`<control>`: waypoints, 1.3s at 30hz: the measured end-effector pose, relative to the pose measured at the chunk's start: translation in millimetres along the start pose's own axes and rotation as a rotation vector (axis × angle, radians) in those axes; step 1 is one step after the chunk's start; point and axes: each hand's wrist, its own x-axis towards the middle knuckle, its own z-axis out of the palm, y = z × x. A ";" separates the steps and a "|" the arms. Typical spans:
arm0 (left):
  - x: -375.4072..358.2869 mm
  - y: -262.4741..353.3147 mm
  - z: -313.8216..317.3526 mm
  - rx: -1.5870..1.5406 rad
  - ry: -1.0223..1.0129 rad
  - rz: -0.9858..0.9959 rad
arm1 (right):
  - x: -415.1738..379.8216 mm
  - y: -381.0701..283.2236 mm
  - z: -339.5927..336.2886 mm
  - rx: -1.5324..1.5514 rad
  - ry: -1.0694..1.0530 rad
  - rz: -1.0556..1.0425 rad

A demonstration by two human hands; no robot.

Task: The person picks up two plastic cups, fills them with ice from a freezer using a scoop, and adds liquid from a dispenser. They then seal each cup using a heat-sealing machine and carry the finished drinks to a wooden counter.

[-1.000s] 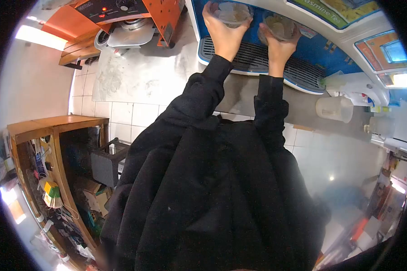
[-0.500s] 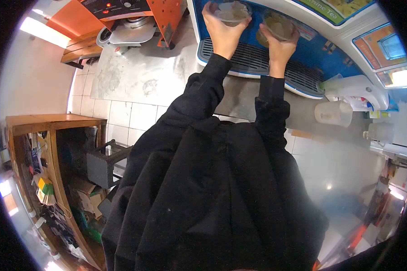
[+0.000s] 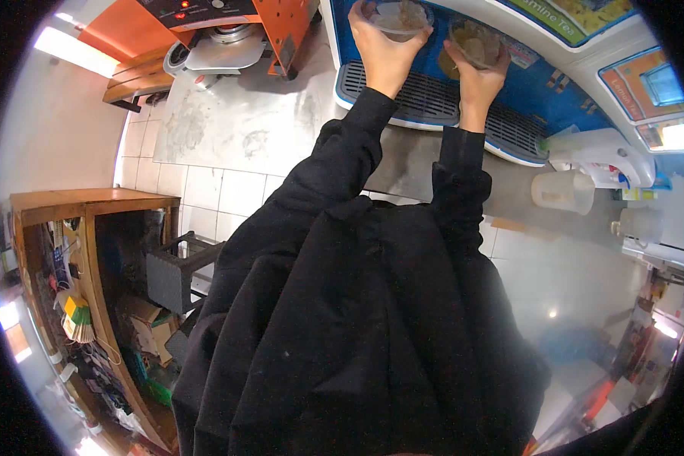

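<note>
My left hand (image 3: 388,57) is wrapped around a clear plastic cup (image 3: 397,21) with ice in it. Another clear cup with ice (image 3: 475,44) is gripped in my right hand (image 3: 480,82), its contents looking brownish. Both cups are raised side by side in front of the blue panel of a drink dispenser (image 3: 427,42), above its grey slotted drip tray (image 3: 424,99). A round brownish shape shows beside the right cup, too blurred to name.
To the left stands an orange machine (image 3: 277,34) with a metal plate on a steel counter (image 3: 228,125). A translucent pitcher (image 3: 562,191) and a white appliance (image 3: 604,156) are on the right. A wooden shelf unit (image 3: 91,199) and a dark stool (image 3: 176,273) are at lower left.
Both hands and their cups sit slightly lower and further right in view. The surroundings shift a little the same way. Both grips stay the same.
</note>
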 end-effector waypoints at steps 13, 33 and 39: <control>0.8 1.5 -3.4 -0.004 -0.007 -0.007 | -1.8 -8.6 -0.9 -0.008 -0.016 0.027; 2.8 4.1 -10.6 -0.029 -0.096 -0.054 | -1.4 -11.6 -11.0 0.050 -0.131 0.055; 1.9 -3.6 -7.9 -0.005 -0.069 0.029 | -10.9 -13.0 -27.1 0.076 -0.148 0.065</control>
